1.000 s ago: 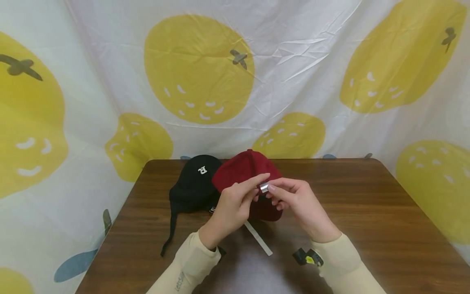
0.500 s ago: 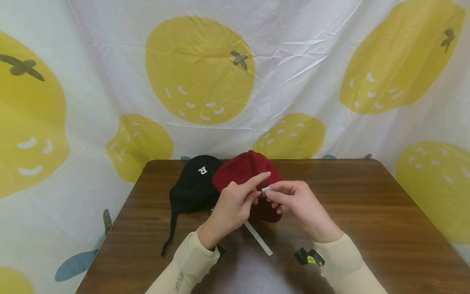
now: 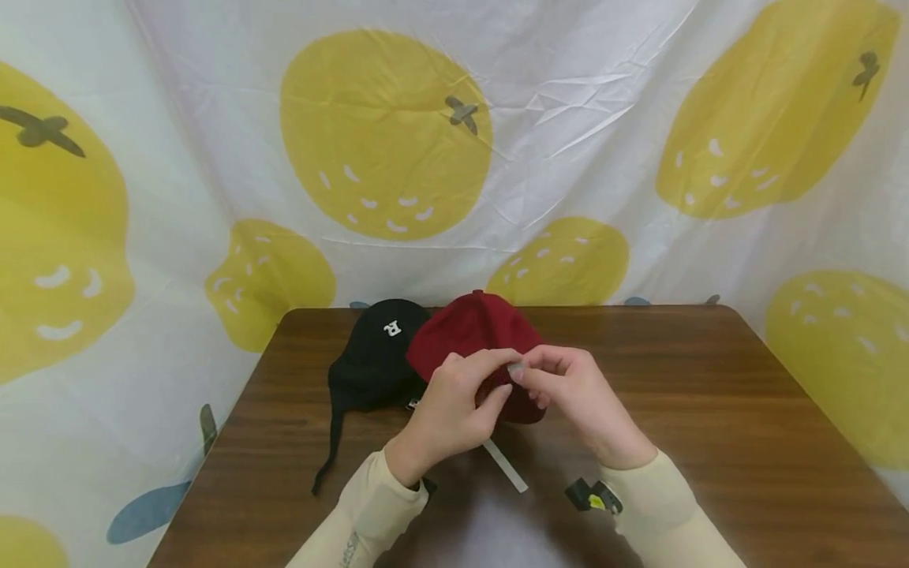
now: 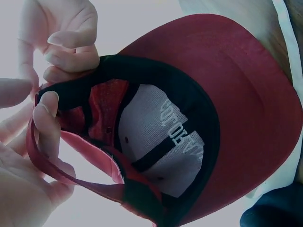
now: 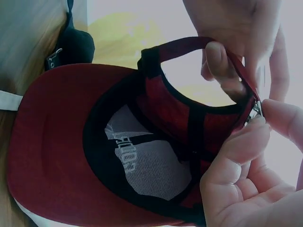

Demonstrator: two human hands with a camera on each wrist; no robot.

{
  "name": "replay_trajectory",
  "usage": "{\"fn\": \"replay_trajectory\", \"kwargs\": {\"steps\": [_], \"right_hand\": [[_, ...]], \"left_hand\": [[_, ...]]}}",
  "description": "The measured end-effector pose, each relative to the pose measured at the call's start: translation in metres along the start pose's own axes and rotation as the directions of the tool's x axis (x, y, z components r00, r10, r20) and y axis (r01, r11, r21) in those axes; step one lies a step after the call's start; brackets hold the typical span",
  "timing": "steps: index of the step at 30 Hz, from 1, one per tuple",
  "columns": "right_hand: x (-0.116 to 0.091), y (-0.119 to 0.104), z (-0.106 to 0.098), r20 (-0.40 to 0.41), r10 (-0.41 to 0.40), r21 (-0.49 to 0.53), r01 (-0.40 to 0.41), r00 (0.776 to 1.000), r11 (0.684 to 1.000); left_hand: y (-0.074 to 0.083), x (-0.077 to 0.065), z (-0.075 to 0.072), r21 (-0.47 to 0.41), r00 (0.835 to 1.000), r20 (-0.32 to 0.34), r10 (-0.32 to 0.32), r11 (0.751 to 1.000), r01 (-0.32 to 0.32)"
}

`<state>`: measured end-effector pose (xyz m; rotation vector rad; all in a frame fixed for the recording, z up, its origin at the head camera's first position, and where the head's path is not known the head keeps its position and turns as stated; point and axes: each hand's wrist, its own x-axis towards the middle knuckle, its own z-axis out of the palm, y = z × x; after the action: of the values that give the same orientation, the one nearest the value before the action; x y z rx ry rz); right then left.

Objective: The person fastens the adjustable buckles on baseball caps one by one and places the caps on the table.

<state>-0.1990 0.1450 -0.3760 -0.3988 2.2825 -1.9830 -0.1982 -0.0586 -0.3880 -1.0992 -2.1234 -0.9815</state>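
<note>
A red cap (image 3: 469,335) is held above the table, with its hollow underside and dark sweatband facing the wrist cameras. My right hand (image 3: 578,398) pinches the small metal buckle (image 5: 254,112) on the cap's back strap between thumb and finger. My left hand (image 3: 454,406) grips the red strap (image 4: 71,177) beside the buckle; some of its fingers (image 5: 220,61) reach through the strap's loop. Both hands meet at the buckle, which is partly hidden by fingertips. The cap's brim (image 4: 265,90) points down toward the table.
A black cap (image 3: 379,363) with a white letter lies at the left rear of the brown table (image 3: 675,379), its dark strap trailing forward. A pale strip (image 3: 507,467) lies below the hands. A lemon-print curtain (image 3: 554,95) hangs around the table.
The left thumb has spread away from its index finger, and that index finger has bent down to the buckle. The red cap has shifted slightly left. The buckle is now more covered.
</note>
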Motion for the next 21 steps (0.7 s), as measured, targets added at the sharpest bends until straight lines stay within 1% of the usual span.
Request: {"fn": "replay_trajectory", "kwargs": {"steps": [2, 5, 8, 11, 15, 21], "right_hand": [[0.0005, -0.0005, 0.0001, -0.010, 0.001, 0.008, -0.001, 1.000, 1.000], [0.0010, -0.0005, 0.0004, -0.019, 0.014, 0.016, -0.013, 1.000, 1.000], [0.0000, -0.0003, 0.0010, -0.023, 0.025, 0.023, -0.024, 0.999, 0.999], [-0.0013, 0.0010, 0.0018, -0.031, 0.024, 0.022, -0.023, 0.999, 0.999], [-0.0025, 0.0026, 0.0029, -0.057, 0.025, 0.013, -0.025, 0.998, 1.000], [-0.0042, 0.0030, 0.0039, -0.093, 0.034, 0.018, -0.032, 0.995, 0.999]], "left_hand": [[0.0008, 0.0008, 0.0003, 0.041, 1.000, -0.007, 0.013, 0.999, -0.013], [0.0019, 0.0016, 0.0016, 0.138, 0.999, -0.031, 0.023, 0.990, -0.019], [0.0027, 0.0009, 0.0031, 0.243, 0.998, -0.061, 0.030, 0.970, -0.015], [0.0037, -0.0005, 0.0040, 0.319, 0.996, -0.073, 0.046, 0.948, -0.020], [0.0042, -0.0018, 0.0051, 0.349, 0.995, -0.076, 0.061, 0.937, -0.031], [0.0029, -0.0029, 0.0046, 0.339, 0.995, -0.074, 0.061, 0.940, -0.033]]}}
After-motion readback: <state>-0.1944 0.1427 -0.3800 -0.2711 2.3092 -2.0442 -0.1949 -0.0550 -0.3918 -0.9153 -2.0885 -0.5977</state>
